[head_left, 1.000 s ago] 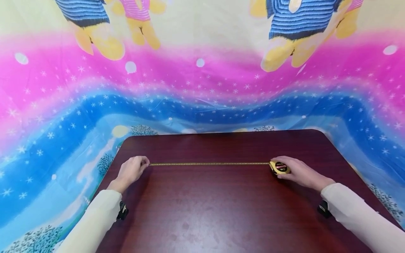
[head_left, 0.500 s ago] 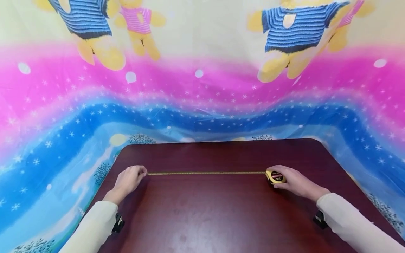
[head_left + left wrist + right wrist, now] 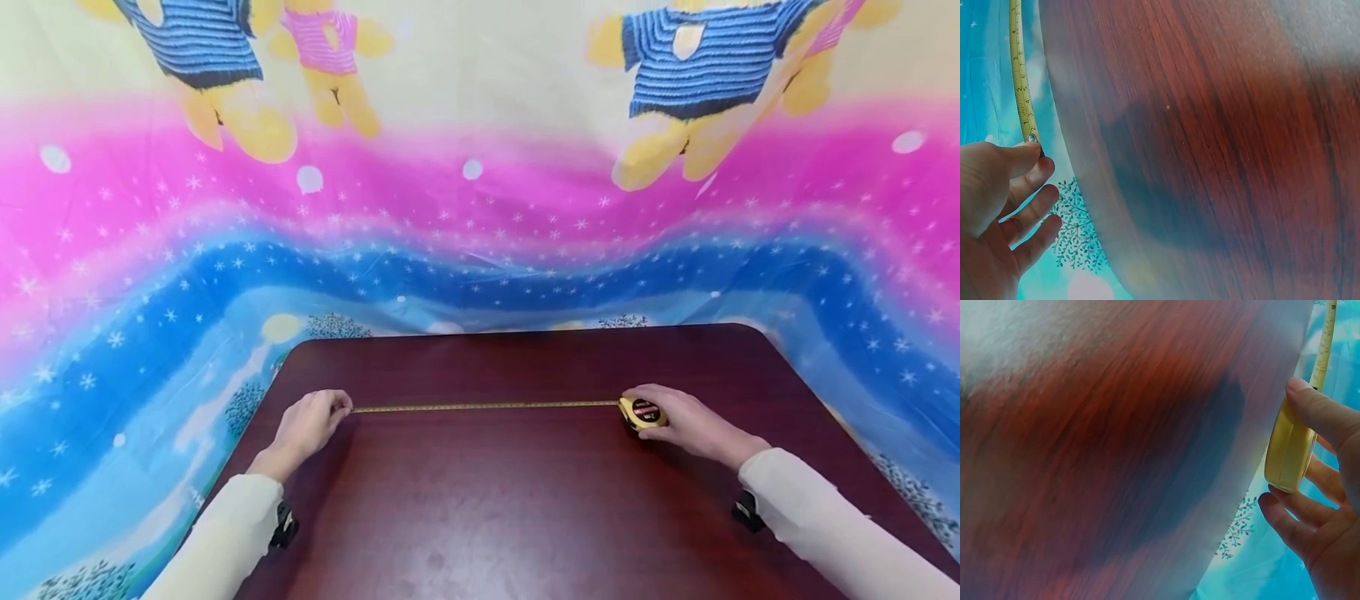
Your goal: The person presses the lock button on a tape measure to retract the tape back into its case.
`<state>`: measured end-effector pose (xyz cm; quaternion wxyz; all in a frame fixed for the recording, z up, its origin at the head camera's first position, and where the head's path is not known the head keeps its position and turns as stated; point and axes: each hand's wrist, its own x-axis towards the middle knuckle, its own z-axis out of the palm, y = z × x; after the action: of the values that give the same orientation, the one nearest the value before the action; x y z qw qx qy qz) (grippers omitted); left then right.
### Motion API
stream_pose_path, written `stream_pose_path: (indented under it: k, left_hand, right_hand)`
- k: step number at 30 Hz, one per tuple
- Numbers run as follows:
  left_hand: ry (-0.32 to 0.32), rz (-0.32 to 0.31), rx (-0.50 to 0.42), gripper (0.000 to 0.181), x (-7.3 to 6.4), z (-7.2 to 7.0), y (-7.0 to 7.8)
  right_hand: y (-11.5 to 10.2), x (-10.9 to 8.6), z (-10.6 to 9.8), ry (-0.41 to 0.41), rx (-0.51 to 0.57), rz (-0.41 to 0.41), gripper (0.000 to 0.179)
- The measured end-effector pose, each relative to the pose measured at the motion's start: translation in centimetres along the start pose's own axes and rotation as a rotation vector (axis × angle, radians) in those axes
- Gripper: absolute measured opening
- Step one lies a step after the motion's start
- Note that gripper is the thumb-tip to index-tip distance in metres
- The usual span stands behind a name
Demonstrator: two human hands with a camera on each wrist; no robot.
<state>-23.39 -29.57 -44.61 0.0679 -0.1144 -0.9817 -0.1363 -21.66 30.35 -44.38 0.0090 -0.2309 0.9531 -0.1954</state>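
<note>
A yellow tape measure [image 3: 642, 413] with a black label sits in my right hand [image 3: 693, 421], gripped between thumb and fingers. Its yellow blade [image 3: 480, 406] runs out leftward in a nearly straight line over the table. At the other end, my left hand [image 3: 307, 425] pinches the blade's tip between thumb and forefinger. In the left wrist view the metal end hook [image 3: 1041, 150] peeks out just under the thumb, and the other fingers [image 3: 1041, 209] are loosely bent. The right wrist view shows the case [image 3: 1290, 447] edge-on, the thumb at its top near the blade's mouth.
Beneath both hands lies a dark red-brown wooden table [image 3: 480, 492] with rounded far corners. A printed cloth [image 3: 472, 225] with bears and snowflakes hangs behind it and along its sides. Each wrist carries a small black camera [image 3: 283, 525] below a light sleeve.
My right hand has moved left with the tape measure, so the stretch of blade between the hands is shorter. My left hand keeps its pinch at nearly the same spot. The head view has tilted slightly.
</note>
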Motion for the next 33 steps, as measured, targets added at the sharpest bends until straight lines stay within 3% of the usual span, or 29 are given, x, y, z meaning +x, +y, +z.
stream_pose_path:
  k: [33]
  left_hand:
    - [0.005,0.017,0.008,0.007,-0.3,0.0,1.0]
  right_hand:
    - [-2.0,0.9,0.6,-0.018,0.021,-0.011,0.063]
